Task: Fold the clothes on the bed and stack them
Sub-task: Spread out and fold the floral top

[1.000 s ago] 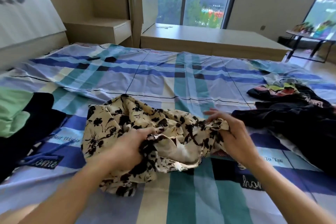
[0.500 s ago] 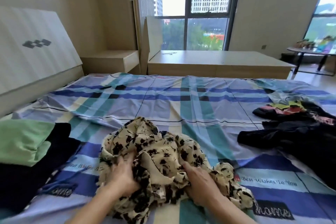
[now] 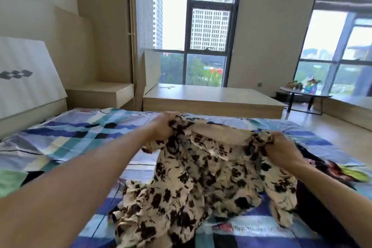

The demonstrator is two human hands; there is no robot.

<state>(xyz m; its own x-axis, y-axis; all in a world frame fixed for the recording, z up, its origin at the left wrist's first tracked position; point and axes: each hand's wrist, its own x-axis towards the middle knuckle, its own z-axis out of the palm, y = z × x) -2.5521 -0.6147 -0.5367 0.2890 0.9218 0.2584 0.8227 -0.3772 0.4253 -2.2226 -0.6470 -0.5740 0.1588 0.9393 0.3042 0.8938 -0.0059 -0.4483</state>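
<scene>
Both hands are closed on the top (image 3: 201, 177), a cream fabric with black flowers. The left hand (image 3: 165, 127) bunches one upper corner and the right hand (image 3: 281, 147) the other, fingers curled into the cloth. The piece hangs spread between them over the middle of the bed (image 3: 80, 137). Its lower part is crumpled and rests on the sheet on the near side. To the right lies a dark pile (image 3: 316, 157) of unfolded clothes, and the top's right edge hangs in front of it. At the near left edge a green garment (image 3: 9, 182) sits on something black, probably the stack.

Both grips look like handfuls rather than shoulder seams. Laid down this way, the top may land skewed with a sleeve tucked under, and the folds would come out lopsided. The fabric looks thin and slippery, so a hard shake could pull it from either hand, and a finished fold may slide apart. Lowering it where it hangs risks catching the dark pile and leaving a lumpy base; the bare sheet to the left seems safer. If the crumpled lower part is not smoothed, creases will get folded in.
</scene>
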